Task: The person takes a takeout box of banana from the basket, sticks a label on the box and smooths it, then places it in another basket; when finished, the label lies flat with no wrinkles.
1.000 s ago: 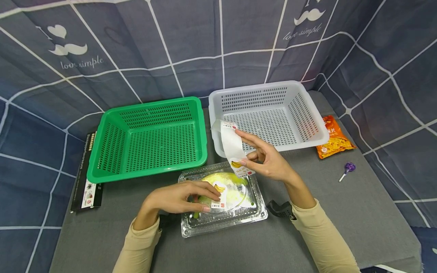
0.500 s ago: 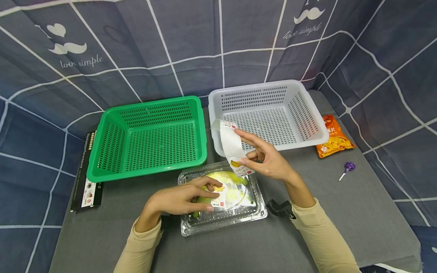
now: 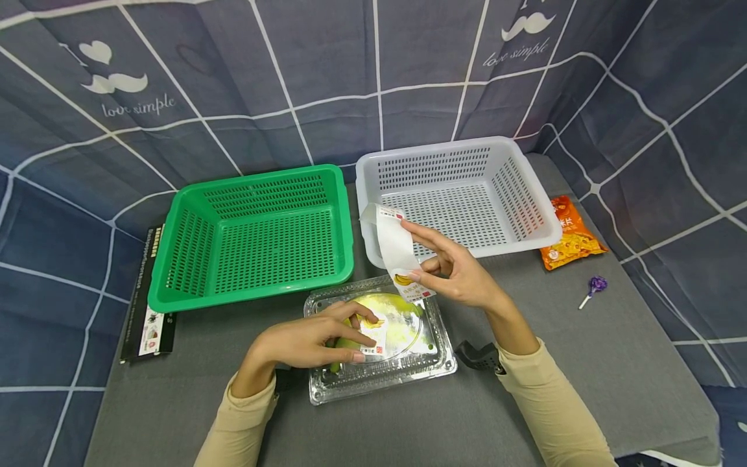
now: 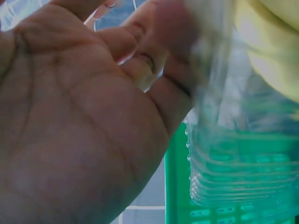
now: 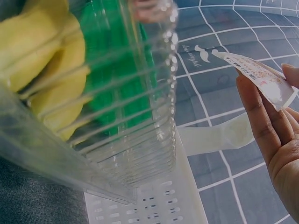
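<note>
A clear plastic clamshell box [image 3: 403,373] sits on the table, with yellow bananas [image 5: 60,88] visible through its side in the right wrist view. Stuck or laid on its lid is a white banana-print label [image 3: 379,336]. My left hand [image 3: 312,338] rests its loosely bent fingertips and thumb on that label, partly covering it. Above the box's far right corner, my right hand [image 3: 467,279] pinches a curling strip of labels [image 3: 395,246] between thumb and fingers. Part of the strip hangs over the near rim of the white basket.
Behind the box stand a green basket [image 3: 257,295] and a white basket [image 3: 443,152]. A black carton [image 3: 146,305] lies left of the green one. On the right are an orange snack bag [image 3: 572,240] and a purple lollipop [image 3: 596,285]. Patterned cloth hangs around the table.
My left fingers have shifted slightly across the label, the index finger bending upward over its banana print. The right hand and its label strip stay in place.
</note>
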The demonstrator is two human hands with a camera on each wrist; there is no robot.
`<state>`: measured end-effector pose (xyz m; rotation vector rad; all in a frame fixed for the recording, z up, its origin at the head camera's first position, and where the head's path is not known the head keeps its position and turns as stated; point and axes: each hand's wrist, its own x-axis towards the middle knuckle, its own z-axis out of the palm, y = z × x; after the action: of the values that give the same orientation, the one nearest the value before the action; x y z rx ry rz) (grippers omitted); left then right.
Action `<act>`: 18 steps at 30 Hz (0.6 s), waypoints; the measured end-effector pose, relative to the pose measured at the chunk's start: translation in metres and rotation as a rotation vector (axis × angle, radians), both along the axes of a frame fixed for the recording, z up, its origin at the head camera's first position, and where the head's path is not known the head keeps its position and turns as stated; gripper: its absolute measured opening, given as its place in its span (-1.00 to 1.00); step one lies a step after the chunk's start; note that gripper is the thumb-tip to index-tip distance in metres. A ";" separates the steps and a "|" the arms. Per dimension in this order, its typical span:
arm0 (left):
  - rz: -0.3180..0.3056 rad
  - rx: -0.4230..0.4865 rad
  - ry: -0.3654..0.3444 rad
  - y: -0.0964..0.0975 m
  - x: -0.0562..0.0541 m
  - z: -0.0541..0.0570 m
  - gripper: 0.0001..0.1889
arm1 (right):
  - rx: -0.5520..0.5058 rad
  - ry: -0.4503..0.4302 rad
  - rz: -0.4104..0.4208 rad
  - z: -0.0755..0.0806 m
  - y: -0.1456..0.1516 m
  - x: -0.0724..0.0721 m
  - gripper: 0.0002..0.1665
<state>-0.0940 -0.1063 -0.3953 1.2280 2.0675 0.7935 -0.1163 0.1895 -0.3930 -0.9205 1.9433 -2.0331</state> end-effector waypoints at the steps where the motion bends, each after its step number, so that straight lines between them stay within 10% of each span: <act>1: 0.003 -0.003 0.007 0.000 0.001 0.001 -0.60 | 0.004 -0.003 -0.002 0.000 0.000 0.000 -0.05; 18: 0.037 0.019 0.034 0.000 0.002 -0.001 -0.59 | 0.010 -0.004 -0.023 0.000 0.001 0.000 -0.06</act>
<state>-0.0923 -0.1064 -0.3959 1.2250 2.1202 0.8155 -0.1163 0.1907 -0.3927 -0.8949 1.9691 -2.0347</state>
